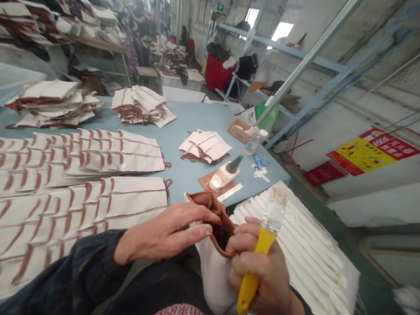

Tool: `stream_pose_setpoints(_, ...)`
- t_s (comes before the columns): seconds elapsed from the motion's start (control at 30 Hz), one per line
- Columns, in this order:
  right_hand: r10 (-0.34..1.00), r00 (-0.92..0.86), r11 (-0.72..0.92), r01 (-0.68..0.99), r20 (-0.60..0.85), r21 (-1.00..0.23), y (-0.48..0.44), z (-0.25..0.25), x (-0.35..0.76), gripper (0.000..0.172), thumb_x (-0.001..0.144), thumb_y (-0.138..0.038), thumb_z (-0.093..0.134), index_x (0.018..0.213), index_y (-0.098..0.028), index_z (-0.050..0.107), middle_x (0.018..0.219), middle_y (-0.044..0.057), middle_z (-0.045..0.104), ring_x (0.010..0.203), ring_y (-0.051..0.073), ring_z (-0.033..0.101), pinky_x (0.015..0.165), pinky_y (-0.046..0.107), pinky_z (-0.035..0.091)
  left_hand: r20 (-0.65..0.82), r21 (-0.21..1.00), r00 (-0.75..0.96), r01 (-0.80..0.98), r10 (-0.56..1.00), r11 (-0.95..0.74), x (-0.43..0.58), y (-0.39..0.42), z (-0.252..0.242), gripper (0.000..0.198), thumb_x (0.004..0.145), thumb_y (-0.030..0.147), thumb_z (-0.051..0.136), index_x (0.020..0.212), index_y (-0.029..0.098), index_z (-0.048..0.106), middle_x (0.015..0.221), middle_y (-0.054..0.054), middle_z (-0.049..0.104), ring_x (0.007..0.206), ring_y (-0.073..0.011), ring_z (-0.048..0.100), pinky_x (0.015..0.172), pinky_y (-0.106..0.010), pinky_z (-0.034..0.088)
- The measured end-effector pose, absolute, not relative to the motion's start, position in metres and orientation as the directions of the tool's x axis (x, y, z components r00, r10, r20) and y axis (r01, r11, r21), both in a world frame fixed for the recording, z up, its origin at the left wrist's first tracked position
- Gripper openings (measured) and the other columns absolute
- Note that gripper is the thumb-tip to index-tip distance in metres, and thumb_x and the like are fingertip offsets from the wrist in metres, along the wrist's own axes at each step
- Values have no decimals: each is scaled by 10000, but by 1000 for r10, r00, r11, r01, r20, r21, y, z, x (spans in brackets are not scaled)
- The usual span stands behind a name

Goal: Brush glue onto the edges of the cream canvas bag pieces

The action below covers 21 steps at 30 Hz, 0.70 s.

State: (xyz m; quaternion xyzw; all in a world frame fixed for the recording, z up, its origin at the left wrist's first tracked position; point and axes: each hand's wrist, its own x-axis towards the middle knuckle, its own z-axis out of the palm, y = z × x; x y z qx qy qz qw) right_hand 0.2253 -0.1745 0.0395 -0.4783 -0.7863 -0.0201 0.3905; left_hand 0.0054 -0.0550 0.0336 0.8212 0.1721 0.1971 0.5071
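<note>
My left hand [164, 234] pinches the brown trimmed edge of a cream fabric piece [213, 258] held over my lap, fingers pressed against the brown leather strip [210, 205]. My right hand [262, 273] is wrapped round the yellow handle of a glue brush [262, 245], whose pale bristles point up and away. That same hand also steadies the fabric piece from the right. Beyond my hands, a glue bottle with a dark nozzle [226, 173] lies on the blue table [193, 118].
Rows of overlapped cream pieces with brown strips [82, 183] cover the table's left. Stacks of the same pieces [141, 105] sit farther back, a smaller pile [205, 146] in the middle. White strips [311, 245] lie fanned at the right. A cardboard box [239, 131] stands by the table's far edge.
</note>
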Motion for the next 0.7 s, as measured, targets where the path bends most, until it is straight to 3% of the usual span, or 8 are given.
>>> stream_pose_setpoints(0.17, 726, -232, 512, 811, 647, -284, -183, 23, 197, 200, 814, -74, 571, 802, -270, 535, 727, -78, 608, 739, 131, 636, 931, 341, 531, 48, 970, 935, 40, 351, -241, 16, -55, 8, 575, 1201, 451, 299, 1014, 223, 792, 1050, -66, 835, 1017, -231, 756, 1053, -325, 584)
stream_pose_setpoints(0.33, 739, -227, 511, 803, 635, -307, -188, 8, 180, 218, 878, -72, 563, 877, -289, 569, 808, -72, 673, 856, 153, 672, 898, 345, 494, -107, 980, 941, 154, 322, -124, 0, -68, -1, 575, 1161, 585, 313, 1188, 255, 782, 1177, -71, 805, 1132, -261, 722, 1098, -331, 550)
stream_pose_setpoints(0.43, 749, -164, 508, 764, 642, -398, -182, 1, 181, 241, 883, -57, 609, 874, -287, 537, 895, -73, 748, 921, 158, 693, 986, 355, 506, -139, 989, 946, 148, 294, -7, -6, -73, 13, 654, 1155, 619, 269, 1103, 218, 783, 1131, -73, 761, 1124, -259, 668, 1099, -343, 516)
stream_pose_setpoints(0.5, 739, -81, 509, 718, 668, -476, -178, -2, 183, 250, 895, -71, 649, 927, -293, 539, 1046, -50, 807, 992, 179, 712, 1019, 386, 528, -171, 985, 943, 154, 285, 83, -7, -76, 15, 594, 1099, 696, 424, 903, 213, 708, 925, -27, 660, 919, -220, 596, 917, -315, 529)
stream_pose_setpoints(0.57, 740, 60, 469, 668, 670, -578, -177, -5, 186, 257, 930, -92, 669, 989, -301, 532, 1186, -15, 827, 1080, 206, 731, 1021, 416, 547, -226, 961, 948, 180, 223, 212, -6, -82, 8, 593, 997, 761, 607, 770, 216, 560, 784, 27, 493, 735, -159, 442, 683, -268, 436)
stream_pose_setpoints(0.63, 739, 245, 398, 592, 627, -701, -177, -8, 191, 217, 1000, -137, 650, 1015, -303, 512, 1163, -4, 838, 1056, 208, 750, 974, 410, 565, -261, 911, 956, 196, 138, 363, -5, -89, -2, 633, 939, 789, 684, 759, 207, 508, 751, 45, 436, 682, -128, 357, 603, -251, 326)
stream_pose_setpoints(0.7, 724, 422, 332, 479, 545, -813, -175, -16, 201, 117, 1082, -247, 605, 1023, -295, 517, 1005, -13, 833, 892, 189, 742, 866, 370, 574, -287, 860, 948, 194, 134, 471, -4, -97, -9, 634, 944, 787, 685, 813, 176, 581, 785, 19, 521, 713, -131, 418, 650, -243, 354)
